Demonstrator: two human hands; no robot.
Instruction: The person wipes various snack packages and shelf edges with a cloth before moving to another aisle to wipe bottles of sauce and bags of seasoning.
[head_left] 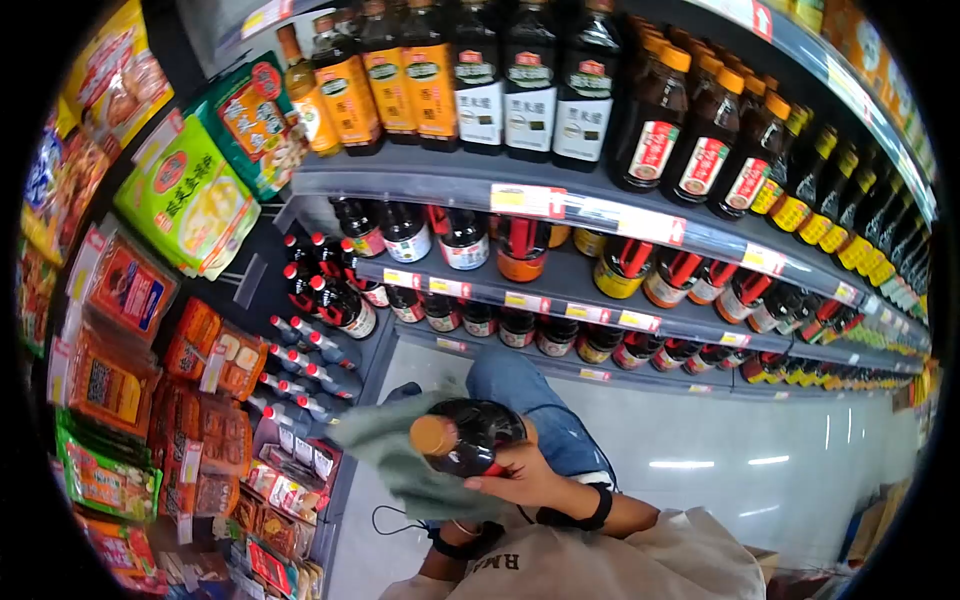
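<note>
My right hand [525,478] is closed around a dark sauce bottle [478,435] with an orange-brown cap, tilted so that the cap points left. A grey-green cloth [395,450] lies against the left side of the bottle, blurred by motion. It covers my left hand, whose fingers are hidden; only the left wrist with a dark band shows below. The cloth appears to be held up by that hand. Both hands are in front of my body, above my knee and the apron [640,560].
Ahead, a shelf unit [420,180] carries rows of dark sauce and vinegar bottles [530,90]. Large bottles with red caps [320,380] stand low at the left. Packaged foods [190,200] hang on the left rack. A pale tiled floor [700,440] extends to the right.
</note>
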